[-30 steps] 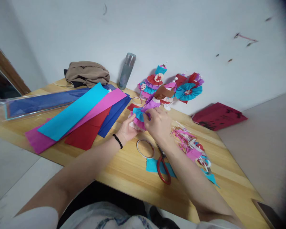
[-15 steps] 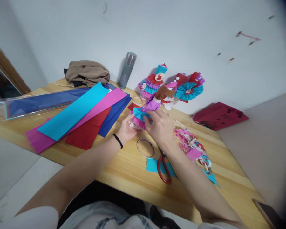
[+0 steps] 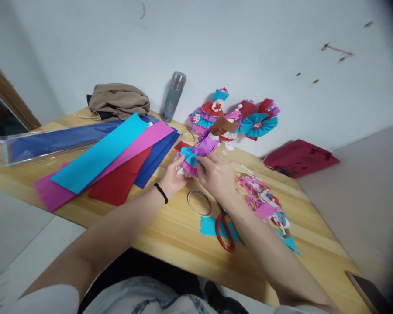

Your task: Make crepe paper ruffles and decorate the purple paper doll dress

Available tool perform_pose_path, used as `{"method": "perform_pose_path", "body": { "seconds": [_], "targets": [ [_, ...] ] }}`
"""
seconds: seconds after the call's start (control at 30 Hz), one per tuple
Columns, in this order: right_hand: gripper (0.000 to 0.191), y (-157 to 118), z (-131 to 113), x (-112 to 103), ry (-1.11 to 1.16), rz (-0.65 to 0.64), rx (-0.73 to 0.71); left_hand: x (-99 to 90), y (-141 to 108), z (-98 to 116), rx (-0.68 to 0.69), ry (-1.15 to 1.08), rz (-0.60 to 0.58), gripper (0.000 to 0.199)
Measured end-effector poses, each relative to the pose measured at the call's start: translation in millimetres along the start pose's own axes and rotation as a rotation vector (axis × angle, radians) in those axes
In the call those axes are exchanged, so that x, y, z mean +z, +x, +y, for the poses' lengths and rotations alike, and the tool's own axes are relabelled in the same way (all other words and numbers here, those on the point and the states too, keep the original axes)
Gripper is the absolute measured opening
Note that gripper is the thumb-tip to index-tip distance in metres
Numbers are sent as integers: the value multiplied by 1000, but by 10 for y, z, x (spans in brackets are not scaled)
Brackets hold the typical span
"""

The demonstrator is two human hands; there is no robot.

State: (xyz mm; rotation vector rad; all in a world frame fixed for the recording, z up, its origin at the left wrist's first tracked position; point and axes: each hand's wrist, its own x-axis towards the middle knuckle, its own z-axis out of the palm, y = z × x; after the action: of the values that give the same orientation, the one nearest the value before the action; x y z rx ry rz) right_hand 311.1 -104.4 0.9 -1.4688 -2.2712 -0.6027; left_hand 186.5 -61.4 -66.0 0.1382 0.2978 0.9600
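Note:
A small crepe-paper dress [image 3: 207, 145] leans away from me, with a brown top, a purple middle and blue, pink and white ruffles at its lower end. My left hand [image 3: 176, 178] grips the ruffled edge from the left, thumb on top of the blue layer. On the right side of that layer, the bent fingers of my right hand [image 3: 216, 175] pinch the ruffle. Below my hands lie a roll of tape [image 3: 199, 203], red-handled scissors [image 3: 225, 233] and a blue paper piece [image 3: 208, 226]. My right forearm partly covers the scissors.
Crepe-paper strips [image 3: 101, 152] spread across the left. A flask [image 3: 174, 97] and brown cloth [image 3: 118, 100] stand at the back. Finished paper dresses [image 3: 212, 107] and a blue paper flower [image 3: 258, 125] are near the wall. Paper scraps [image 3: 262, 198] and a red bag [image 3: 303, 159] lie right.
My right hand has shifted slightly left and down along the blue ruffle. My left hand keeps its hold, and the whole view has moved slightly.

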Motion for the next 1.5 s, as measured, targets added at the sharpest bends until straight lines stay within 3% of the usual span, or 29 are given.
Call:
{"method": "perform_pose_path", "body": {
  "seconds": [0.43,0.67,0.83,1.03,1.5],
  "targets": [
    [31,25,-14,-35,121,-64,133,32,-5,8,2,-19,47,12],
    [32,30,-18,-43,63,-48,89,60,-38,6,3,-13,17,22],
    [32,25,2,-22,80,-37,81,13,-7,-8,25,0,9,6],
    [29,30,-21,-28,36,-102,99,24,-15,-6,21,-5,16,10],
    [30,-44,24,20,108,-31,79,41,-9,-19,54,-22,9,12]
  ]
}}
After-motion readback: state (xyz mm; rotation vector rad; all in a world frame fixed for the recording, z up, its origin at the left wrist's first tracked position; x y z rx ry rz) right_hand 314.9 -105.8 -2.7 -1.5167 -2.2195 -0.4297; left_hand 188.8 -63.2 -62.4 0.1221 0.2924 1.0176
